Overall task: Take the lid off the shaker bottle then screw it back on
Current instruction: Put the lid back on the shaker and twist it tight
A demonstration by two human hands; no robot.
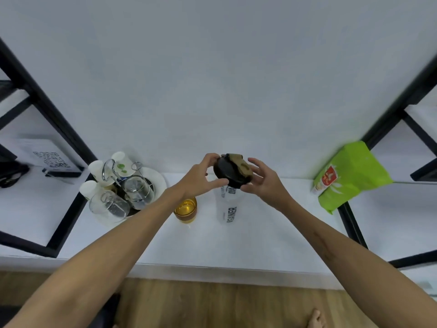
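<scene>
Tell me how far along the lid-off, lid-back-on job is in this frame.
The black lid seems to sit tilted at the top of the shaker bottle, which stands on the white shelf. Both hands are on it: left hand and right hand grip its rim. One frame cannot tell whether it is coming off or going back on. Either way, seating it level and screwing it tight is left.

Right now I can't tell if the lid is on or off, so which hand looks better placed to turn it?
Probably the right hand: its fingers wrap the lid's rim. The left hand touches only the far edge and could drop to steady the shaker bottle.
</scene>
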